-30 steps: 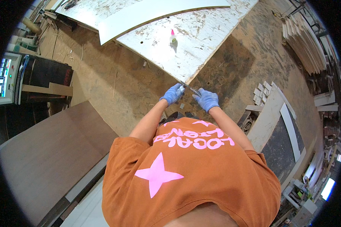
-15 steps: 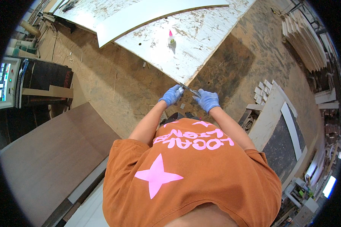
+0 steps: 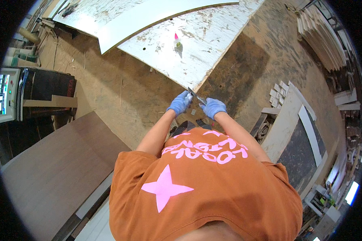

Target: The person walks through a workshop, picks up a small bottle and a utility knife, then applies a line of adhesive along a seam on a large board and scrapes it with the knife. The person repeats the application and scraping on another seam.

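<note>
Grasped mid-frame in blue-gloved right hand point(image 3: 214, 108): slim grey metal tool point(image 3: 197, 97), slanting upper-left beside blue-gloved left hand point(image 3: 179, 103), left grip indeterminable.

The surface point(image 3: 157, 62) lies ahead of the person, its near corner just beyond the 2 hands. On it, a panel point(image 3: 149, 22) spans the far part, 1 end projecting past the left edge; a bottle point(image 3: 177, 43) stands on the near side of the panel. A tool point(image 3: 195, 96) lies between the left hand point(image 3: 179, 103) and right hand point(image 3: 213, 108). Left: a screen point(image 3: 3, 96), with a sheet point(image 3: 64, 172) nearer the person. Right: a strip point(image 3: 309, 134) on a board point(image 3: 294, 160); farther off, a stack of planks point(image 3: 321, 40).
</note>
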The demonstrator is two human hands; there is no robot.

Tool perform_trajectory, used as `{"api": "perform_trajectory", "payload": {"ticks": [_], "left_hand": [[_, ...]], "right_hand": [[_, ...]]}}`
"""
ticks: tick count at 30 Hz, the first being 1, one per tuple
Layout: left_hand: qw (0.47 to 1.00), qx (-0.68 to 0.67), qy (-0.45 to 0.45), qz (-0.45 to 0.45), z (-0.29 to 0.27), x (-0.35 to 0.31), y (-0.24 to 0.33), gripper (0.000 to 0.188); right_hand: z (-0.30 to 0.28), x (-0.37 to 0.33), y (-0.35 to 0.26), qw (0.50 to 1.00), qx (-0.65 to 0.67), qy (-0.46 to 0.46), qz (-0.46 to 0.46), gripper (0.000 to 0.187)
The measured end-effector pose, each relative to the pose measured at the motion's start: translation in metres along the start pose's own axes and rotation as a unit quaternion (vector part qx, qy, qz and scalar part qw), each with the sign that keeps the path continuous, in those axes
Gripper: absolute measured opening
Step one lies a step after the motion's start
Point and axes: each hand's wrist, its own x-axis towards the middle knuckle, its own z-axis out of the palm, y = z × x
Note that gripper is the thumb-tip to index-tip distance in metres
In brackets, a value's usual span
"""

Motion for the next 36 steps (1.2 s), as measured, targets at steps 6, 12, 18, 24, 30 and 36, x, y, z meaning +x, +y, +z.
{"api": "perform_trajectory", "payload": {"ticks": [6, 12, 18, 24, 30, 36], "left_hand": [[0.998, 0.033, 0.046, 0.037, -0.008, 0.008, -0.01, 0.034], [0.991, 0.077, 0.077, 0.079, -0.01, 0.004, -0.001, 0.034], [0.995, 0.017, 0.086, 0.041, -0.006, 0.005, -0.005, 0.031], [0.995, 0.069, 0.067, -0.004, -0.001, 0.002, 0.007, 0.033], [0.986, 0.108, 0.1, 0.084, -0.002, 0.014, -0.016, 0.035], [0.986, 0.102, 0.125, 0.048, -0.02, 0.016, -0.024, 0.028]], "right_hand": [[-0.011, 0.011, -0.02, 0.998, 0.025, -0.064, 0.002, 0.054], [-0.018, 0.007, -0.025, 0.999, 0.023, -0.042, 0.019, 0.052], [-0.023, 0.006, -0.034, 0.997, 0.035, -0.046, 0.049, 0.051], [-0.024, 0.002, -0.016, 0.999, -0.002, -0.026, 0.047, 0.049], [-0.019, 0.014, -0.019, 0.999, -0.02, -0.026, 0.029, 0.046], [-0.026, 0.008, -0.001, 0.999, -0.013, -0.027, 0.029, 0.051]]}}
